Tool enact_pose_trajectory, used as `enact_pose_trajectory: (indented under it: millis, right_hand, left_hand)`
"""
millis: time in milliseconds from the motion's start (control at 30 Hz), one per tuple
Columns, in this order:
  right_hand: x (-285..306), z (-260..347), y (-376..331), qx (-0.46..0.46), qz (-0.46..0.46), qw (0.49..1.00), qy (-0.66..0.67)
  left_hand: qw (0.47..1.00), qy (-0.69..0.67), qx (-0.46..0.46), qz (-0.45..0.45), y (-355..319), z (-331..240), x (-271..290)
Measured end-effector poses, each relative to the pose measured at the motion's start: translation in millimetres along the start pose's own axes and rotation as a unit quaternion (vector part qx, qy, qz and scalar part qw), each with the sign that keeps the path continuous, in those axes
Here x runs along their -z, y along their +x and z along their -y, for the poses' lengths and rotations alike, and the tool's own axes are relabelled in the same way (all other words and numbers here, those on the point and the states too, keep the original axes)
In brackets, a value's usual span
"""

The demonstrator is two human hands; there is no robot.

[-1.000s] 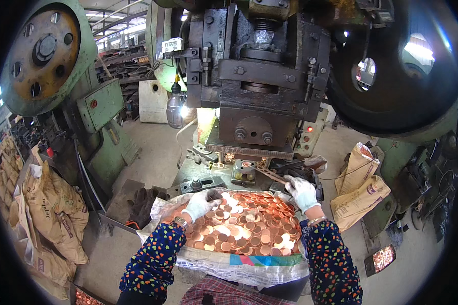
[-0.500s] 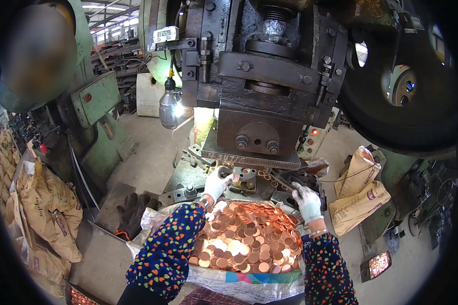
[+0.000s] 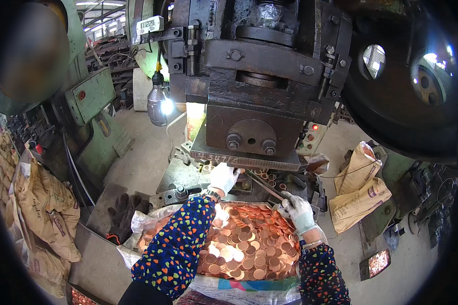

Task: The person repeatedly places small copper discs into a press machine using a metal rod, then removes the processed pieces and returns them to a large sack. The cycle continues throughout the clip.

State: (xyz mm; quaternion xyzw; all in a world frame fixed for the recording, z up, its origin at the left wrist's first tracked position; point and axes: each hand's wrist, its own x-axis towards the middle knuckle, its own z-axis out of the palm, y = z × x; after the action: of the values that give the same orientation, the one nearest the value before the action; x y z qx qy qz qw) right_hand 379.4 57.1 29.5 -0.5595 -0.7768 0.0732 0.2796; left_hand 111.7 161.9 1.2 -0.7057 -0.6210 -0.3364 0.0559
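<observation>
My left hand (image 3: 224,179), in a white glove, reaches under the front edge of the press's upper block (image 3: 249,129). Its fingers are bent together at the die; whatever lies between them is hidden. My right hand (image 3: 297,211), also gloved, is closed around a thin dark metal rod (image 3: 265,185). The rod slants up and leftward, its far end close to my left fingertips. Between my forearms lies a heap of round copper discs (image 3: 249,244) on a white woven sack (image 3: 239,290). Several copper rings (image 3: 272,179) lie on the press bed behind the rod.
A lit work lamp (image 3: 158,104) hangs left of the press. Dark gloves (image 3: 127,211) lie on a metal plate at left. Paper sacks stand at the left (image 3: 48,208) and right (image 3: 359,203). A large dark wheel (image 3: 392,117) stands at upper right.
My left hand has moved right and in under the press block, and the copper disc it held is now out of sight. My right hand has drawn lower and slightly left with the rod.
</observation>
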Motion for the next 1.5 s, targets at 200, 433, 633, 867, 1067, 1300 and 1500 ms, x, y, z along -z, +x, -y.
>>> enact_pose_trajectory:
  millis: [200,433,633,867,1067,1300,1500]
  right_hand:
    - [3,13,8,0.042,0.015,0.996,-0.079]
    - [5,36,-26,0.083,0.007,0.996,0.039]
    - [-11,38,-83,-0.010,0.062,0.987,0.146]
    - [-17,37,-102,-0.054,0.089,0.982,0.156]
    - [-20,32,-105,-0.066,0.097,0.986,0.115]
    - [-25,26,-107,-0.048,0.082,0.988,0.119]
    - [-28,24,-102,-0.054,0.083,0.990,0.096]
  left_hand:
    - [0.993,-0.119,-0.013,-0.005,-19,1,22]
    - [0.955,-0.077,-0.102,0.267,-106,22,89]
    - [0.951,-0.034,-0.124,0.283,-142,34,88]
    - [0.946,-0.102,-0.062,0.302,-138,41,77]
    - [0.953,-0.125,-0.043,0.273,-134,47,74]
    - [0.941,-0.259,-0.051,0.212,-130,54,74]
    - [0.927,-0.281,-0.011,0.247,-129,57,79]
